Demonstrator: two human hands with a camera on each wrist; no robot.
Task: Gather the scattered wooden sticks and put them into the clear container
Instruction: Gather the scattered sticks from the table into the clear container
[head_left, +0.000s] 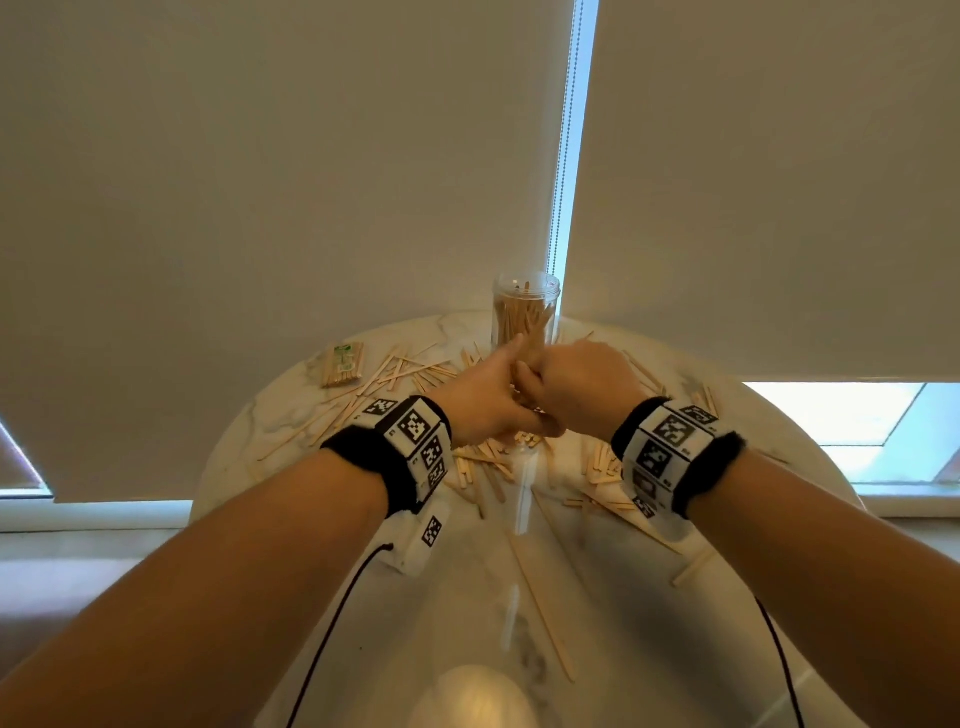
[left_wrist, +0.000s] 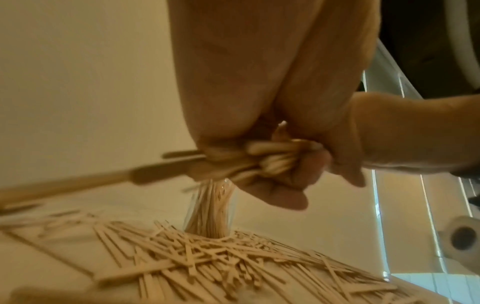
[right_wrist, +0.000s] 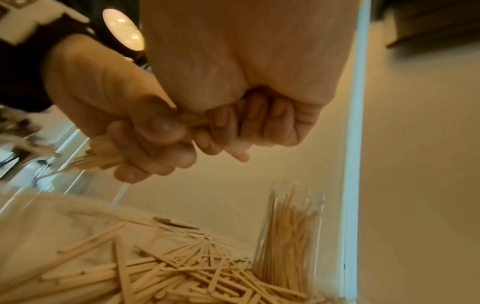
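Note:
Both hands meet above the middle of the round marble table (head_left: 249, 415). My left hand (head_left: 488, 395) and right hand (head_left: 582, 384) curl their fingers together round one bundle of wooden sticks (left_wrist: 272, 159). The bundle's ends poke out below the left hand (right_wrist: 103, 92) as sticks (right_wrist: 101, 161) in the right wrist view. Just behind the hands stands the clear container (head_left: 525, 306), upright, open-topped and packed with sticks. Scattered sticks (head_left: 483, 462) lie under and around the hands. The pile (left_wrist: 207, 261) reaches the container's foot (left_wrist: 210, 207).
A wrapped packet of sticks (head_left: 343, 366) with a green label lies at the table's far left. Long single sticks (head_left: 540, 608) lie nearer me. Roller blinds and a bead chain (head_left: 563, 156) hang right behind the container. The table's far edge is close to the blinds.

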